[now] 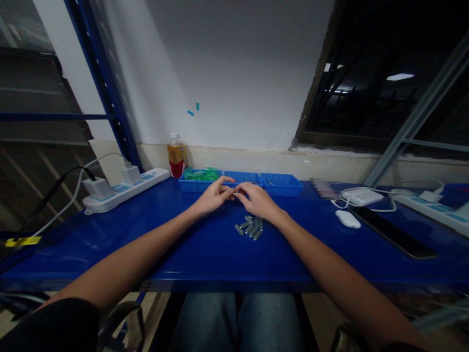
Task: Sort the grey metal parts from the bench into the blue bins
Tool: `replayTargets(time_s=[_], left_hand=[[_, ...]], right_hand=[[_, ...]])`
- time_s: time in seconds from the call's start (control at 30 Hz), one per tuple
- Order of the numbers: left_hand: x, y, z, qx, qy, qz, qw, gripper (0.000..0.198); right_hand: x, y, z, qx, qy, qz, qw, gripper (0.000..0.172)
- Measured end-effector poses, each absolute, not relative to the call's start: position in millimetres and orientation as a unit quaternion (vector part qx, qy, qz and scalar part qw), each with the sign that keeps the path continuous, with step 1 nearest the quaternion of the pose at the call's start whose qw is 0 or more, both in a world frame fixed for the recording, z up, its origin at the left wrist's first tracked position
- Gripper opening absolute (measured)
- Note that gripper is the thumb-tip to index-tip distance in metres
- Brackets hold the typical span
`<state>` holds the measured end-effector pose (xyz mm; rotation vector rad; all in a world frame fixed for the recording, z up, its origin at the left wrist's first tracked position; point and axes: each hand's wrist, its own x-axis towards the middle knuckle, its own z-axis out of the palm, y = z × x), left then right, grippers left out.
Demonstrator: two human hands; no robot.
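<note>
In the head view, our left hand and right hand meet before the blue trays, fingers narrowed, on what we cannot tell. Our metal cylinders lie nearer us, bare surface stretching to the front edge.

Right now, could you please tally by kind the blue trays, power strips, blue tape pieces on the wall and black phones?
Blue trays: 3
Power strips: 2
Blue tape pieces: 2
Black phone: 1
Total: 8

cylinders on table | trays behind cylinders | bottle left, phone right of trays
</note>
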<state>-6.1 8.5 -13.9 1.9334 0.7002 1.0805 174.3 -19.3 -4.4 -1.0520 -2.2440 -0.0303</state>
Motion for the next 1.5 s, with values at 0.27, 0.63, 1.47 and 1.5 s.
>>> replayTargets(time_s=[0.27, 0.63, 1.47, 1.5], left_hand=[[-5, -2, -14, 0.854, 0.289, 0.405, 0.156, 0.021], [-6, -6, -9, 0.858, 0.336, 0.376, 0.1, 0.034], [5, -6, -25, 0.972, 0.168, 0.156, 0.054, 0.033], [4, -7, -24, 0.972, 0.171, 0.15, 0.053, 0.032]], right_hand=[[169, -16, -8, -0.434, -0.818, 0.004, 0.377, 0.019], [173, -23, -3, -0.364, -0.846, -0.026, 0.388, 0.013], [273, 30, -7, -0.723, -0.619, -0.173, 0.254, 0.033], [270, 27, -2, -0.716, -0.631, -0.164, 0.248, 0.032]])
